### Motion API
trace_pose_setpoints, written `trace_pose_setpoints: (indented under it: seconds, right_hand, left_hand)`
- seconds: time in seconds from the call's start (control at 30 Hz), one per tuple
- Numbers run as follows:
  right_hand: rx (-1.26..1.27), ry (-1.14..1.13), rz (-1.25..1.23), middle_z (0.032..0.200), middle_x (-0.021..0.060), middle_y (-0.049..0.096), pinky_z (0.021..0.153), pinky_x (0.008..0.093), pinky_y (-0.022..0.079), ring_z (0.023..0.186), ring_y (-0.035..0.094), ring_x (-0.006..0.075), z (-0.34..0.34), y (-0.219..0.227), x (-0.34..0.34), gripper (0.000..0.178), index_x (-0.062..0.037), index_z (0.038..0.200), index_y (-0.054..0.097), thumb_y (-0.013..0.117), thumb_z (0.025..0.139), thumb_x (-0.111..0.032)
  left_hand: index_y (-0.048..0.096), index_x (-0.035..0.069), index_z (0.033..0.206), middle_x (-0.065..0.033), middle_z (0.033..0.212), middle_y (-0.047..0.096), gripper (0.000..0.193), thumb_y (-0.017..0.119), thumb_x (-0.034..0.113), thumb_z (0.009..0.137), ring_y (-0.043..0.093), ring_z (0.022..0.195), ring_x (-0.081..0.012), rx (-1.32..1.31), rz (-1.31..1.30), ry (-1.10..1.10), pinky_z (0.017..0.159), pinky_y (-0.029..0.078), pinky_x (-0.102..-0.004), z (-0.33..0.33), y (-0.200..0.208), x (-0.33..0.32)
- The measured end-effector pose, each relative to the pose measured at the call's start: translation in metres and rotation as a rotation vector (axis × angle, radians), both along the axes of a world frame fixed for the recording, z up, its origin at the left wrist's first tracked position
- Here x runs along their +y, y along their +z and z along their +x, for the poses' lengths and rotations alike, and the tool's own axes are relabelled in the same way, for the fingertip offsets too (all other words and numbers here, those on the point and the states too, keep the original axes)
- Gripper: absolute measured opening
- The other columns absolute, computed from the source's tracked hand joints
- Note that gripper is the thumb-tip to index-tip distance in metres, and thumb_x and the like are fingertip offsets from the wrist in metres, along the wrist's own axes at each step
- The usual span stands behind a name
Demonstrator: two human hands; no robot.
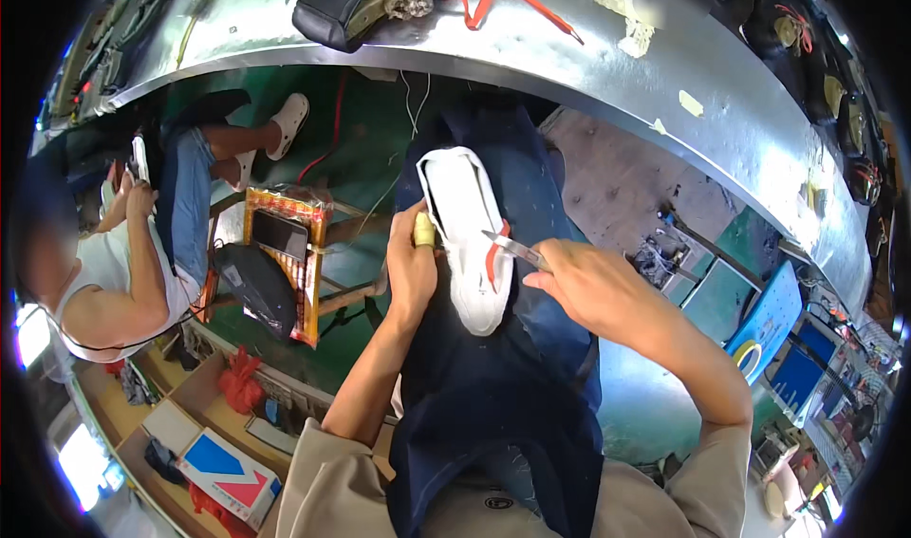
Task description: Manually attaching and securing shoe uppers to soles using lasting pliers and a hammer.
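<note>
A white shoe (468, 192) is laid lengthwise over the lap, upon a dark navy apron (493, 396), with its rounded, narrower end directed toward the wearer. A red strip (492, 265) is seen on the upper side of the shoe, near its right edge. The left hand (410, 268) is placed against the shoe's left side; a yellow wrap (424, 231) is worn on one digit. Because some of its fingers are hidden, it cannot be told whether the left grip is clamped on the shoe. By the right hand (593, 287), a slim metal tool (517, 250) is held; the right grip is clamped around it, and its tip is directed at the shoe, beside the red strip. The exact kind of tool cannot be told.

Beyond the lap, a curved metal desk (759, 149) is shown. On it are found a black shoe (332, 11), a red lace (522, 2) and scraps of tape (631, 16). To the left, a person in a white vest (109, 272) is seated; nearby, a phone (280, 234) and a black item (254, 287) are supported on a stool (311, 315).
</note>
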State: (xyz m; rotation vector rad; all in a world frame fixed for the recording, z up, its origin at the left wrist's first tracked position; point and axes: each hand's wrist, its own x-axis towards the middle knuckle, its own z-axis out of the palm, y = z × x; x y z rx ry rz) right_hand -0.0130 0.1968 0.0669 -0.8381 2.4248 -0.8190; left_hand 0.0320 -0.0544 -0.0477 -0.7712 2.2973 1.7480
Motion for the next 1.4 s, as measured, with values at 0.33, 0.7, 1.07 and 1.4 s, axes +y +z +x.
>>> trace_pose_setpoints:
  seconds: [0.33,0.7,1.07,1.4]
  right_hand:
    - [0.145,0.114,0.285,0.071,0.0143,0.069,0.059,0.0369,0.056,0.065,0.073,0.0265,-0.009,-0.010,-0.039,0.024,-0.0010,0.092,0.058,0.062,0.100,-0.024]
    - [-0.380,-0.245,-0.105,0.075,0.0156,0.070,0.062,0.0464,0.053,0.069,0.070,0.0364,0.004,-0.039,-0.032,0.027,-0.0007,0.106,0.055,0.053,0.107,-0.028]
    - [0.033,-0.036,0.162,0.077,0.0150,0.069,0.058,0.0448,0.055,0.069,0.071,0.0353,-0.030,-0.029,-0.061,0.028,-0.0021,0.100,0.054,0.056,0.105,-0.029]
    - [0.059,-0.254,0.033,0.099,0.0083,0.065,0.068,0.0449,0.053,0.085,0.068,0.0345,0.003,-0.058,-0.018,0.029,-0.0083,0.109,0.059,0.074,0.092,-0.027]
  left_hand:
    - [0.024,0.008,0.165,-0.0096,0.172,0.022,0.057,0.038,0.013,0.110,0.022,0.157,-0.0216,0.067,0.700,0.017,0.128,0.019,-0.0361,0.004,0.013,0.029]
    - [0.012,0.008,0.167,-0.0161,0.170,0.023,0.088,0.059,-0.008,0.094,0.024,0.157,-0.0265,0.162,0.409,-0.302,0.125,0.024,-0.0371,-0.010,0.010,-0.002]
    - [0.006,0.003,0.166,-0.0245,0.164,0.024,0.106,0.073,0.001,0.085,0.029,0.151,-0.0379,0.286,0.093,-0.417,0.124,0.025,-0.0427,-0.004,0.003,0.005]
    - [0.000,0.016,0.168,-0.0170,0.156,0.038,0.116,0.080,0.002,0.085,0.043,0.144,-0.0284,0.195,0.689,-0.082,0.119,0.038,-0.0425,0.001,-0.009,0.008]
